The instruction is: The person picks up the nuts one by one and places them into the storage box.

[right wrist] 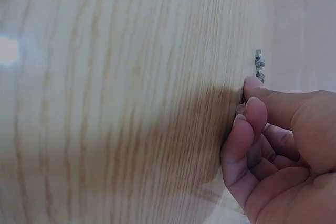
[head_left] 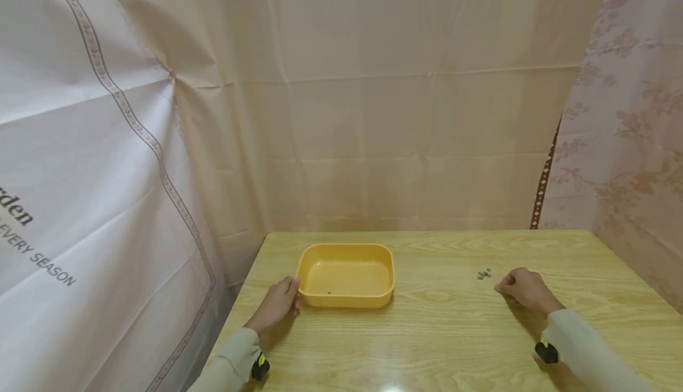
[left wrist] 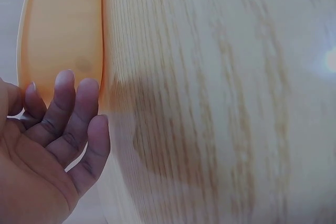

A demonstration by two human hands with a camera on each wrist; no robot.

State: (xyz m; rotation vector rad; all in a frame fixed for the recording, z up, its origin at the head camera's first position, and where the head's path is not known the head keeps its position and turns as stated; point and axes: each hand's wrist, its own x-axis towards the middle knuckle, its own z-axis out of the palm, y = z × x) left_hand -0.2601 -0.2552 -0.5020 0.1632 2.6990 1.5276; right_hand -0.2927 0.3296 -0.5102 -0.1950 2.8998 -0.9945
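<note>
In the head view, the left hand grips the left end of the yellow tray, whose long axis runs side to side; a dark speck sits inside. The small metal pieces lie just left of and beyond the right hand, the nearer one. In the left wrist view, thumb and fingers pinch the tray's wall. In the right wrist view, the fingertips bunch together; whether they hold anything I cannot tell.
</note>
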